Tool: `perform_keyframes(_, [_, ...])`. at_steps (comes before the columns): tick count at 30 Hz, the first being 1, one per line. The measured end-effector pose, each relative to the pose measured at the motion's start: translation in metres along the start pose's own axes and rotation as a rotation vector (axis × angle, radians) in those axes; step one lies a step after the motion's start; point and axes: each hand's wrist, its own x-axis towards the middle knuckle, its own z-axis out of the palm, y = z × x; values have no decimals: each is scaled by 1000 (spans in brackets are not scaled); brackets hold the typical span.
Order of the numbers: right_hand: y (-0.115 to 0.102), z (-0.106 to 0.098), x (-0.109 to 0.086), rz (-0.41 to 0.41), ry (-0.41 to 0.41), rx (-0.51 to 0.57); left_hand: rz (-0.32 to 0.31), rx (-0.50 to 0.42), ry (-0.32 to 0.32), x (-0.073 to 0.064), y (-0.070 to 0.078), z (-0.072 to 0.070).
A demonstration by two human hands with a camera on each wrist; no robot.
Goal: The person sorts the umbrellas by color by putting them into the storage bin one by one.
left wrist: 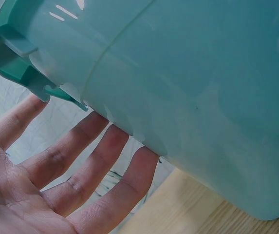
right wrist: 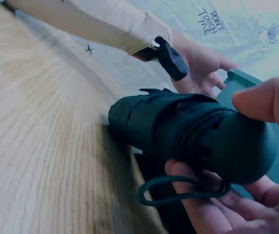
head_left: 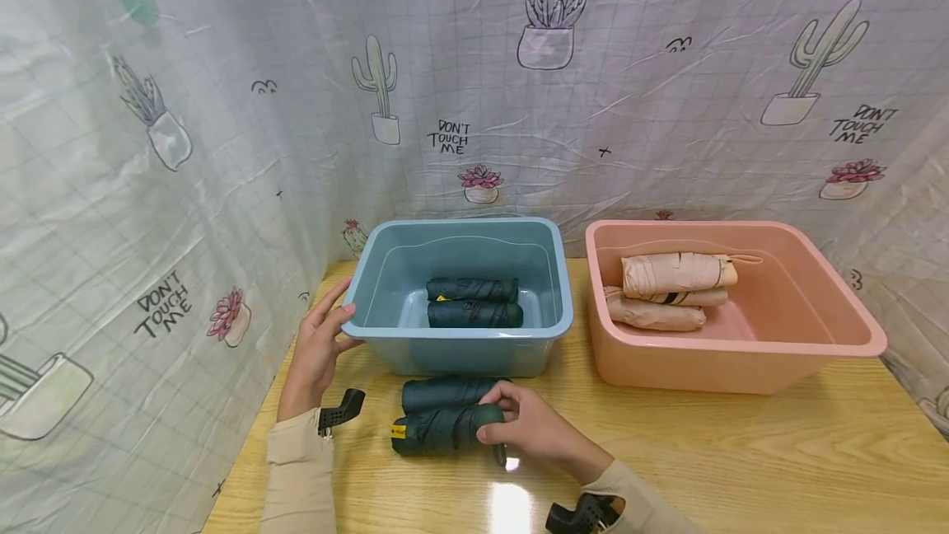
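Observation:
My right hand [head_left: 535, 428] grips the round handle end of a dark green folded umbrella [head_left: 439, 430] with a yellow tag. In the right wrist view its cord loop [right wrist: 171, 190] hangs by the fingers, and the thumb lies over the handle end. Just behind it on the table is a second dark folded umbrella [head_left: 445, 394]. At the left side of a blue bin [head_left: 460, 353], my left hand [head_left: 315, 348] holds the rim, thumb on top; its fingertips touch the outer wall in the left wrist view. Two dark folded umbrellas [head_left: 474, 315] lie inside that bin.
To the right stands a pink bin [head_left: 689, 365] with several beige folded umbrellas [head_left: 670, 274] piled at its left. Both bins stand on a wooden table [head_left: 667, 452]. A printed curtain [head_left: 474, 89] hangs behind and on the left.

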Motion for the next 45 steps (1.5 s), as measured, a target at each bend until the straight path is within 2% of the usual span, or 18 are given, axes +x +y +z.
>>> perform_keyframes(3, [0,3,0,12,34,38,-1,4,1,0,1,0])
perform_keyframes(10, [1,6,1,32,52,210,-8,9,8,-1,2,0])
perform_keyframes(19, [-3,3,-2,-40,17,335,-11,1,-1,0,2,0])
perform_keyframes(25, [-12,-4,-4,-138,-15,287,-16,-6,1,0,2,0])
perform_keyframes(38, [-39,-12,-14,-260,-37,237,-6,2,15,2,0,1])
perform_keyframes(45, [-58,-14,-17,-377,-77,212,-20,-3,18,2,0,1])
